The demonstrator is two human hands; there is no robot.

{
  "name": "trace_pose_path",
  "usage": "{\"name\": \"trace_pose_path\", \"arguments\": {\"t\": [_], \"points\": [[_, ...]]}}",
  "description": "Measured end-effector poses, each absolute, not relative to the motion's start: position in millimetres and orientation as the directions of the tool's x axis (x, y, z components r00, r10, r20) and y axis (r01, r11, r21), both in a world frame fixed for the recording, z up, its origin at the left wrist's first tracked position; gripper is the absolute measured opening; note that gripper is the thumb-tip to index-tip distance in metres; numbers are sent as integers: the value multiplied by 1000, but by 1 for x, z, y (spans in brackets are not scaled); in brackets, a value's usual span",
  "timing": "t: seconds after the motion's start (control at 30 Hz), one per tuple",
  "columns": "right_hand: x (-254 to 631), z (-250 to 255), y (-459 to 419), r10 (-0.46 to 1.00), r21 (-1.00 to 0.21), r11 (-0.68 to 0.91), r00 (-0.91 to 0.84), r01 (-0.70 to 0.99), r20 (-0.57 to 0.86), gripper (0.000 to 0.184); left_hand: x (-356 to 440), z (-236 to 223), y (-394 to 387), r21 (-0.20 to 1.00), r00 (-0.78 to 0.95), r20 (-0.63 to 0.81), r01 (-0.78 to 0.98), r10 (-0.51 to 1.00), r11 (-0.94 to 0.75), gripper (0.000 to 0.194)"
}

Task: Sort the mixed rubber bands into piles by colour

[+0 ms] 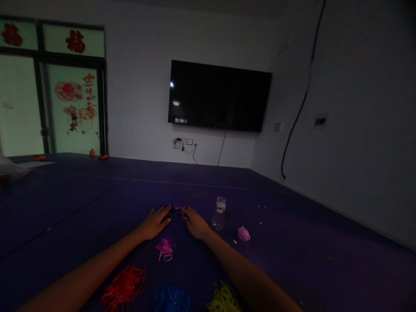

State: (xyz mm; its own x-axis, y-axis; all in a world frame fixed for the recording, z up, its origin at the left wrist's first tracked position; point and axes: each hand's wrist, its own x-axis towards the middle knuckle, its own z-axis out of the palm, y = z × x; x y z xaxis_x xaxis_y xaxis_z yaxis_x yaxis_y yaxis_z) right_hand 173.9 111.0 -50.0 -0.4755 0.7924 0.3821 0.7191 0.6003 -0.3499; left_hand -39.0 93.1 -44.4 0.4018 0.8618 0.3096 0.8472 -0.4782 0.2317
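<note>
My left hand [155,224] lies palm down on the dark purple tabletop, fingers stretched forward. Opposite it, my right hand [196,224] rests in the same way. The fingertips of both hands touch a loose spread of dark purple and pink loops [177,208], partly hidden under the fingers. Nearer to me, between my forearms, is a small pile of pink loops [165,249]. Closer still are heaps of thin, band-like strands: red [124,287], blue [172,298] and yellow [224,299]. Right of my right hand stands a clear bottle [219,214] without a cap.
A pink lid-like piece [243,234] lies right of the bottle, with small white scraps around it. Orange objects [103,157] and a clear plastic bag [11,169] are at the far left. A television [219,95] hangs on the wall behind; a black cable [294,125] dangles at right.
</note>
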Motion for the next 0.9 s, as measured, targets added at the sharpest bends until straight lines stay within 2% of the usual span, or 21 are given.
{"name": "trace_pose_path", "arguments": {"t": [0.2, 0.27, 0.47, 0.6, 0.7, 0.8, 0.9], "points": [[172, -52, 109, 633, -317, 772, -620, 550, 465, 46, -39, -45, 94, 228, 554, 374, 723, 744, -653, 41], [172, -51, 107, 647, -298, 756, -600, 582, 471, 46, -39, -44, 94, 223, 513, 408, 746, 755, -627, 40], [173, -39, 101, 772, -229, 587, -452, 776, 448, 45, -39, -39, 93, 243, 211, 513, 894, 832, -376, 31], [174, -32, 98, 782, -205, 566, -440, 799, 443, 39, -38, -35, 89, 224, 207, 565, 893, 799, -390, 15], [172, -29, 95, 724, -157, 643, -529, 749, 441, 40, -35, -31, 85, 195, 247, 600, 877, 761, -439, 14], [171, -27, 91, 590, -77, 778, -681, 624, 434, 44, -32, -29, 81, 198, 253, 619, 866, 744, -460, 14], [170, -26, 87, 499, -20, 845, -777, 534, 384, 47, -31, -28, 77, 212, 266, 560, 869, 785, -446, 20]]}}
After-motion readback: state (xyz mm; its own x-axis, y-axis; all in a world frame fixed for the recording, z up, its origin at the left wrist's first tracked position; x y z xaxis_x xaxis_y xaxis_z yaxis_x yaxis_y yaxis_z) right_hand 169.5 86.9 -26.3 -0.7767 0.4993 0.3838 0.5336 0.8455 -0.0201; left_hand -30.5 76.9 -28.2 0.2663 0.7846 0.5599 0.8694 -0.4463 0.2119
